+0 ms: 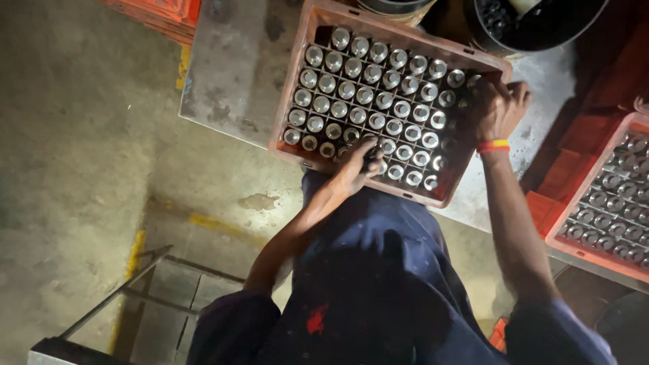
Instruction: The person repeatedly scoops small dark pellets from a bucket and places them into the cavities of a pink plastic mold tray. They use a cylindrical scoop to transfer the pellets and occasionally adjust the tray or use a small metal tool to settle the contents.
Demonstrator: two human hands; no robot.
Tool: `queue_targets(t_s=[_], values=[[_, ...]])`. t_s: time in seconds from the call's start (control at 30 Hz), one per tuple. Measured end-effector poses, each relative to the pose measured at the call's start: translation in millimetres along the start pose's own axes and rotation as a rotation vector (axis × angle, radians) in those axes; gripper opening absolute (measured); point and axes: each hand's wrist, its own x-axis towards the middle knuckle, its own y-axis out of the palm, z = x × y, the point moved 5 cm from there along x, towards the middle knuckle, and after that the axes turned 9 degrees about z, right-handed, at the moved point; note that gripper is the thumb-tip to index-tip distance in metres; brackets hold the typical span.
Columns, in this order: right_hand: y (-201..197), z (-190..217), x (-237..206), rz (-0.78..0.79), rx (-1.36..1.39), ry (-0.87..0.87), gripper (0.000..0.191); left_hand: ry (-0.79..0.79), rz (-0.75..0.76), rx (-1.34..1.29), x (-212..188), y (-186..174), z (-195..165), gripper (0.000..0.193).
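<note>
crate (292, 94) orange plastic, gridded, on steel table (230, 74), long axis slanting down-right | cylinders (365, 94) shiny metal, upright, one per cell | left hand (355, 169) curled over near rim, grip unclear | right hand (499, 108) clasping far corner | second crate (574, 209) at right, same parts

two hands (358, 169), two red crates (389, 101), two dark buckets (534, 27), dozens metal cylinders (365, 94).

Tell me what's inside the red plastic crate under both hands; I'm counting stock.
Red plastic crate: rows of shiny metal cylinders in grid cells. The left hand and right hand cover some cells.
</note>
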Motion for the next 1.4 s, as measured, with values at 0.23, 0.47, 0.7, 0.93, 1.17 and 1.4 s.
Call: queue_targets(t_s=[0.23,0.47,0.7,0.93,1.17,1.4], values=[[9,7,31,0.016,-0.046,-0.111,0.014,-0.043,-0.212,0.042,1,-12,1,0.031],[0,35,-22,0.034,0.208,0.01,0.033,-0.01,-0.037,0.275,-5,14,-3,0.027],[47,101,-102,0.432,1.193,0.171,0.024,-0.11,-0.146,0.581,-11,20,4,0.038],[7,4,-55,-0.073,0.588,0.219,0.014,-0.035,-0.098,0.093,-6,-1,-1,0.046],[19,0,-43,0.023,-0.083,-0.014,0.019,0.031,-0.118,0.032,-5,-8,-2,0.043],[34,-2,-34,0.062,-0.117,0.064,0.018,-0.001,-0.133,0.055,-10,-10,4,0.042]])
